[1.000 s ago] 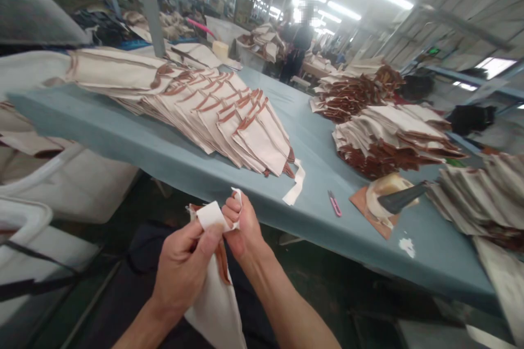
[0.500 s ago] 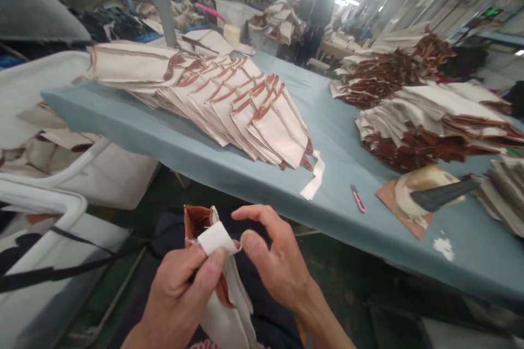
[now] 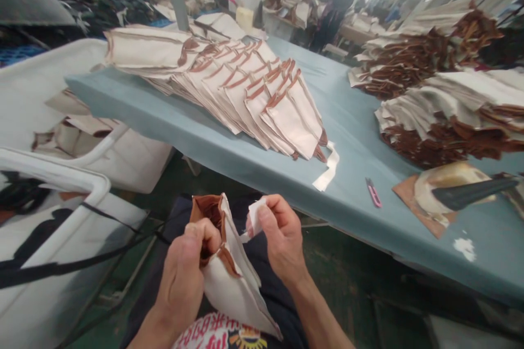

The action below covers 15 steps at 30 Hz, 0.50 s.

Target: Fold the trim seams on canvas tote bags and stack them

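On my lap, a cream fabric pouch [image 3: 229, 286] with a brown lining stands with its mouth upward. My left hand [image 3: 180, 264] is closed on its rim, fingertips inside the brown opening. To the right of the pouch, my right hand [image 3: 284, 237] pinches a small white fabric strip [image 3: 255, 216] between thumb and fingers. A thin white end hangs below that strip, close to the pouch's side; whether they touch I cannot tell.
A blue-covered table [image 3: 196, 152] carries overlapping cream pouches [image 3: 295, 122], a white strip [image 3: 328, 168], pink snips [image 3: 373, 193], an iron-like tool [image 3: 446, 191] and brown-edged fabric stacks [image 3: 442, 120]. White bins [image 3: 98, 182] stand left. A person [image 3: 338, 2] is at the back.
The white strip has passed from my left hand to my right, which was open before and is now pinched. My left hand has moved onto the pouch's rim. The view has shifted slightly.
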Each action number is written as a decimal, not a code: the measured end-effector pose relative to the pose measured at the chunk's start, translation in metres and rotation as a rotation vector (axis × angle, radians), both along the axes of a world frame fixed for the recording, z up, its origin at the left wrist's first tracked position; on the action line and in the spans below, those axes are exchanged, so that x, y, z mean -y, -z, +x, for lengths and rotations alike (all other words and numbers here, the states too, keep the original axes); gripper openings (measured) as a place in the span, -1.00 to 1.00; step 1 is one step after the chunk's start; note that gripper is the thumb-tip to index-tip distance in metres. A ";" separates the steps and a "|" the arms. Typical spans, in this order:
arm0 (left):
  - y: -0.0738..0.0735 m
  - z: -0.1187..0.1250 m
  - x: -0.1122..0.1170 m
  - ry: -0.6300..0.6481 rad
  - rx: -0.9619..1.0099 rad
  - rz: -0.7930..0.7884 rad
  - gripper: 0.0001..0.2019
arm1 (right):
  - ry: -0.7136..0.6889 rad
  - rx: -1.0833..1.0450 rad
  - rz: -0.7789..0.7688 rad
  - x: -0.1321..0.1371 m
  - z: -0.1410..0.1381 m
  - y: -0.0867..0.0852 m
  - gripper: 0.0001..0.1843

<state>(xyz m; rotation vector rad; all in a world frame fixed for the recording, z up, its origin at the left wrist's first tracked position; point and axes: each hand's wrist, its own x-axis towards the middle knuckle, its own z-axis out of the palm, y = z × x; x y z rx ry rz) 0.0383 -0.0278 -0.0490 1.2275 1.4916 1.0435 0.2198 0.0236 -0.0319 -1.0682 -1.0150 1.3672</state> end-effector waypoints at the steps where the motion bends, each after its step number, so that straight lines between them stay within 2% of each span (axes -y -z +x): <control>1: 0.005 -0.002 0.000 0.023 -0.006 0.000 -0.29 | -0.031 0.000 -0.034 0.001 0.001 0.005 -0.45; 4: 0.010 -0.006 0.001 0.095 0.004 0.015 -0.27 | -0.078 0.025 -0.147 0.004 0.004 0.021 -0.37; 9: 0.000 -0.017 0.000 0.239 -0.086 0.067 -0.57 | -0.062 0.047 -0.213 0.004 0.013 0.033 -0.31; 12: -0.006 -0.023 -0.006 0.262 -0.156 0.041 -0.61 | -0.080 0.067 -0.219 0.010 0.020 0.024 -0.37; 15: -0.012 -0.025 -0.014 0.221 -0.160 0.058 -0.63 | -0.159 0.154 -0.181 0.023 0.021 0.004 -0.53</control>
